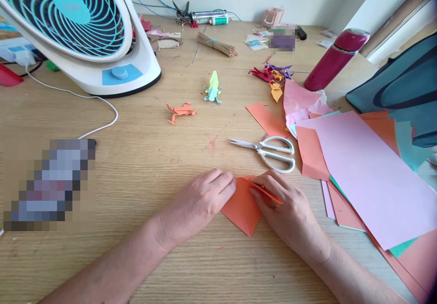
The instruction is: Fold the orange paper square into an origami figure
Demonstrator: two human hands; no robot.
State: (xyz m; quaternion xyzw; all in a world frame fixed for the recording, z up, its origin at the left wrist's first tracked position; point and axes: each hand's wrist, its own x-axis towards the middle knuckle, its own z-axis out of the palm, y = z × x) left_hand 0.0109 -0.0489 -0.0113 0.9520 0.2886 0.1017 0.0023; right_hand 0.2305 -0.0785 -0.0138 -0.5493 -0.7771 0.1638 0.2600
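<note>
Holding orange paper (244, 210), left hand (208, 191) palm-down, right fingers (270, 182) curled

Folded paper (244, 208), near middle, was orange. Scissors (258, 147) were white and silver. Orange also on the left paper figure (182, 110); the right figure (213, 88) was yellow-green and light blue. Top sheet (372, 172) at right was lilac. Far-right flask (334, 63) was magenta. Far-left fan (71, 6) was white, blue swirl pattern.

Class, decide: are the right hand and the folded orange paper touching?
Touching. The head view shows the right hand pinching a flap of the folded orange paper.
</note>
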